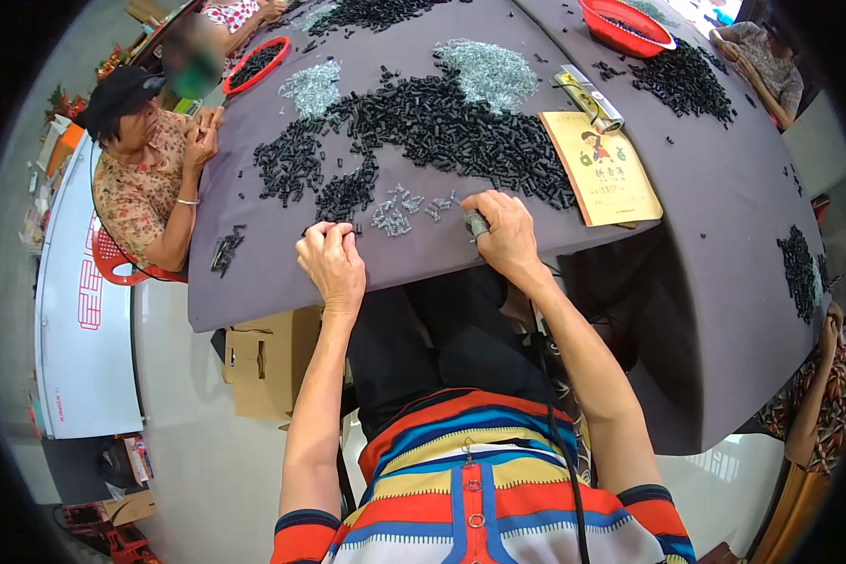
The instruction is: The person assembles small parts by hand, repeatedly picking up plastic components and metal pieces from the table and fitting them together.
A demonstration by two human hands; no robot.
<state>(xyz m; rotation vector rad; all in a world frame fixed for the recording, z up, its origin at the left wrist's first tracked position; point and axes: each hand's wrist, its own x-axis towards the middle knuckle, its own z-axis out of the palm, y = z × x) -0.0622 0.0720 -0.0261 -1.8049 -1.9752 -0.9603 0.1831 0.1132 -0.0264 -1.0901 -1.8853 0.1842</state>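
Fingers bent and drawn together, my left hand [332, 263] rests at the near edge of a wide heap of small black tube-shaped parts [423, 122]. Whatever its fingertips pinch is hidden, though black pieces lie right beside them. My right hand [506, 233] is closed round a greyish clump of small clear parts [477, 223], which shows at its thumb side. Between the two hands lies a loose scatter of small clear plastic parts [392, 218]. Larger piles of clear parts [487, 75] sit beyond, against the black heap.
A yellow exercise book [600, 169] and a long printed pack [589, 97] lie right of the heap on the grey tablecloth [498, 252]. Red baskets [620, 33] stand farther off. A co-worker [146, 179] sits at left; other people sit round the table. A cardboard box [268, 362] stands below.
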